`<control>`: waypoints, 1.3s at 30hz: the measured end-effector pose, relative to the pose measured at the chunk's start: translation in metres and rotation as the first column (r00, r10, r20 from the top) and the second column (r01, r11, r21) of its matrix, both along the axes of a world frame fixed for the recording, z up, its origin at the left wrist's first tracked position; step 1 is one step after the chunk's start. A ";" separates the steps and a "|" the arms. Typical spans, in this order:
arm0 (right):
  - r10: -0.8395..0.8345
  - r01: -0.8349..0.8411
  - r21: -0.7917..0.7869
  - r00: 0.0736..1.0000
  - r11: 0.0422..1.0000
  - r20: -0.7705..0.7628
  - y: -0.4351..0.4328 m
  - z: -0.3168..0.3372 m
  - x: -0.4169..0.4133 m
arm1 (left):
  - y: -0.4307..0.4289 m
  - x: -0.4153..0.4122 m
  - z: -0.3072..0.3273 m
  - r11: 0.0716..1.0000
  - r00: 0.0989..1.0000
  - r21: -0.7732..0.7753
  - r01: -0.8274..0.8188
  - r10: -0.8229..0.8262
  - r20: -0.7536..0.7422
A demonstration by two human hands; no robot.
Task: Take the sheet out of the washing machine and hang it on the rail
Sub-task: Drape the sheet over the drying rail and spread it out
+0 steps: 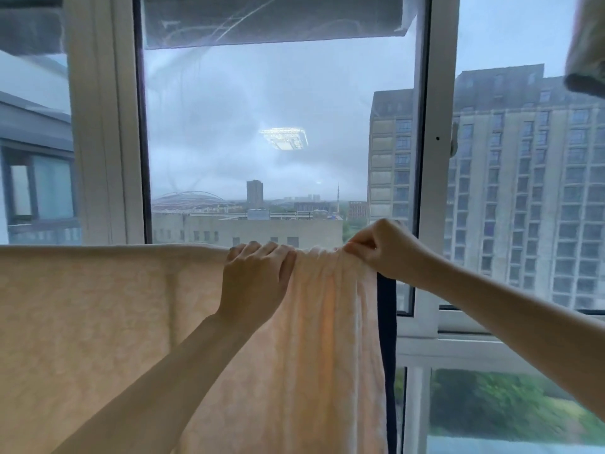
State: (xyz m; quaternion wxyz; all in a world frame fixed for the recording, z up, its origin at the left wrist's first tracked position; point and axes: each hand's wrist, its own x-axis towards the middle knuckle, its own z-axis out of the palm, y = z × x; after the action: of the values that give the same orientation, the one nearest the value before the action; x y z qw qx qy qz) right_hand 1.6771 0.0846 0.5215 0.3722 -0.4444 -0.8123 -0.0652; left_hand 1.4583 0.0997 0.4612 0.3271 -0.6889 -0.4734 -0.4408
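Anchoring the sheet (98,322), already draped over the hidden rail before the window (268,126), with left hand (258,273) fingers (258,249) curled over its top fold; pinching the bunched right end with the right hand (379,250), presumably to spread it rightward.

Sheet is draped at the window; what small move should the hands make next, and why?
Probably the right hand draws its pinched edge rightward while the left hand holds: the sheet lies flat on the left but bunches between them.
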 end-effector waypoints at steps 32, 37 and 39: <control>-0.074 0.067 0.143 0.996 0.987 0.043 0.008 -0.010 0.003 | 0.012 -0.006 0.002 0.998 0.998 -0.045 0.048 -0.050 -0.041; -0.190 0.224 0.189 0.965 0.956 -0.183 0.008 0.008 0.024 | 0.013 -0.006 0.002 0.998 0.999 -0.029 0.047 -0.047 -0.023; -0.256 0.316 0.213 0.929 0.925 -0.267 0.006 0.018 0.046 | 0.013 -0.005 0.001 0.998 0.998 -0.019 0.063 -0.064 -0.012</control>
State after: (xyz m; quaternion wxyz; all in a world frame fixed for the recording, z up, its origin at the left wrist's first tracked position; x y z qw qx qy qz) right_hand 1.7232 0.0905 0.5392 0.5050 -0.5126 -0.6736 -0.1689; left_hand 1.4536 0.1122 0.4623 0.3094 -0.7095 -0.4533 -0.4421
